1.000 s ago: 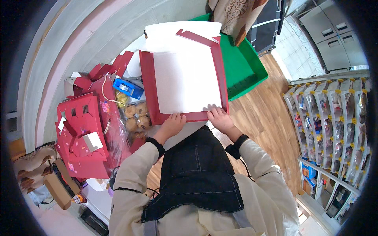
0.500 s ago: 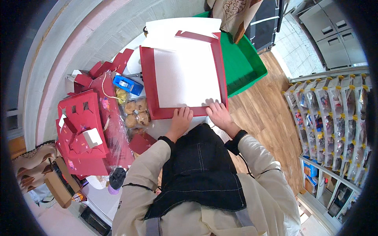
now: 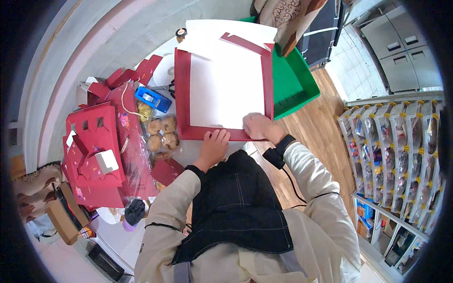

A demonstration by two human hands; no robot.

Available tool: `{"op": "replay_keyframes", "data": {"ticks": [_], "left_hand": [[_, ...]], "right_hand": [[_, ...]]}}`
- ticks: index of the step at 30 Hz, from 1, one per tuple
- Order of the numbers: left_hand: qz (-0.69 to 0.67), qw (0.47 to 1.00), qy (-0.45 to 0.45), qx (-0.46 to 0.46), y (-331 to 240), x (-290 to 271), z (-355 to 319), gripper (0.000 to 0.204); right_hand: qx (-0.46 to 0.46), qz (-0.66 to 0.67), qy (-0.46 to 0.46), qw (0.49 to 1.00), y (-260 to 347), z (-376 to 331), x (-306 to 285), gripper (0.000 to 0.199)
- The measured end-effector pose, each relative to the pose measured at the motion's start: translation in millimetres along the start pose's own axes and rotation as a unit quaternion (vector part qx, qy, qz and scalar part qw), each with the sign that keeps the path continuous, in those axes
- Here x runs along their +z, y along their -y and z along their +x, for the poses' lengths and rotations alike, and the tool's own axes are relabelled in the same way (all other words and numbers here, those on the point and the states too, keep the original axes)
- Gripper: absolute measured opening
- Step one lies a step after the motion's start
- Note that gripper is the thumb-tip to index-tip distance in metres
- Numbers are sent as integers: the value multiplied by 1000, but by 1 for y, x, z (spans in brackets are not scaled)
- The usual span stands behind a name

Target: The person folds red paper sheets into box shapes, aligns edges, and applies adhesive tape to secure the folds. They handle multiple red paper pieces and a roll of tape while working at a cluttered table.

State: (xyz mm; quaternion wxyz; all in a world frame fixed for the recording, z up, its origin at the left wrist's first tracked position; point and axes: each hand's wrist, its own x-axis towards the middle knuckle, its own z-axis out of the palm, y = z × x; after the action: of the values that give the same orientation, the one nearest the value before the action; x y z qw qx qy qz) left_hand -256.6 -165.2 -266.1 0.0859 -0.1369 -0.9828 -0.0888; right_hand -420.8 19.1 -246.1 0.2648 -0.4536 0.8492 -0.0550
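A large dark-red cardboard box (image 3: 185, 94) with a white inside stands raised-walled before me, its white lid flap (image 3: 226, 32) folded back at the far side. My left hand (image 3: 215, 147) is closed over the middle of the near wall, fingertips hooked across its top edge. At the near right corner, my right hand (image 3: 260, 127) reaches over the wall, its bent fingers inside the box and pressed against the corner. A loose red strip (image 3: 243, 45) with a notched end juts across the far right corner.
Left of the box lie a blue tape dispenser (image 3: 153, 99), packed round pastries (image 3: 162, 133), scissors (image 3: 171, 88) and flattened red cardboard pieces (image 3: 96, 141). A green crate (image 3: 295, 85) is on the right. Hanging clear pockets (image 3: 391, 151) line the far right.
My right hand has moved from lying on the near edge to reaching over it into the corner. The left hand stays on the near wall. The view has shifted slightly.
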Motion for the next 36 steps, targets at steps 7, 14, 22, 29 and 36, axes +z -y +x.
{"op": "replay_keyframes", "data": {"ticks": [7, 14, 22, 29, 36], "left_hand": [[-78, 993, 84, 3, 8, -28, 3, 41], [-150, 978, 141, -39, 23, -27, 15, 38], [-174, 968, 176, -42, 27, -23, 15, 39], [-158, 961, 222, -48, 24, -28, 22, 40], [-184, 962, 197, -48, 30, -26, 21, 41]], "right_hand": [[51, 3, 151, 987, 27, -2, -21, 58], [56, 0, 145, 988, 15, -4, -13, 58], [35, 139, 90, 985, -5, 3, -6, 30], [-64, 32, -11, 997, -1, -1, 11, 20], [-4, 198, 53, 979, 5, 9, -4, 26]]}}
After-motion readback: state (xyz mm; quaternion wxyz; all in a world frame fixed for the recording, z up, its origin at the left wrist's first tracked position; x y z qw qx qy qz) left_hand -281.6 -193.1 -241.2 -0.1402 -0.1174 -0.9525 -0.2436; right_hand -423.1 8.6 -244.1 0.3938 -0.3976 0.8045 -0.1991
